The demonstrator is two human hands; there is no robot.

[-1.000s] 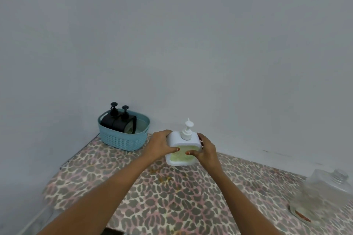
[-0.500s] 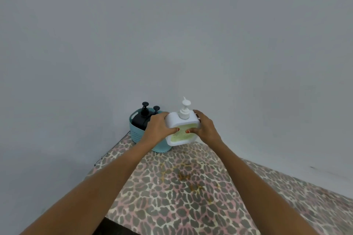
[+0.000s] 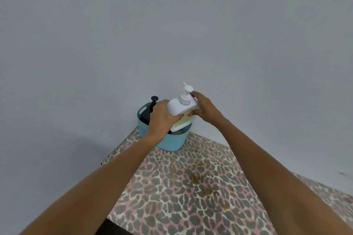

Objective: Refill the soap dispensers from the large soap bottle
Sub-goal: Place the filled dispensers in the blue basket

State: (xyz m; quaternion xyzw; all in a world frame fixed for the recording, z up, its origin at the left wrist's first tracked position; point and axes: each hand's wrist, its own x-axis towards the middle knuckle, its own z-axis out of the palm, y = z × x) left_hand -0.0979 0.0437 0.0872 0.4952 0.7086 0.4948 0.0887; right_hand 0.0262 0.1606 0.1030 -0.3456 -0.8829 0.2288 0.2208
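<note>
Both hands, left and right, grip one white, flat-sided plastic pump dispenser tilted above a teal woven-texture basket holding one black pump bottle, on the leopard-print counter.

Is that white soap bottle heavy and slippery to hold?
Probably a bit heavy: the white soap dispenser shows yellow-green soap through its side. Perhaps slippery too, since its plastic looks smooth and both the left hand and right hand grip it. It looks stiff, not squashing under the fingers.
</note>
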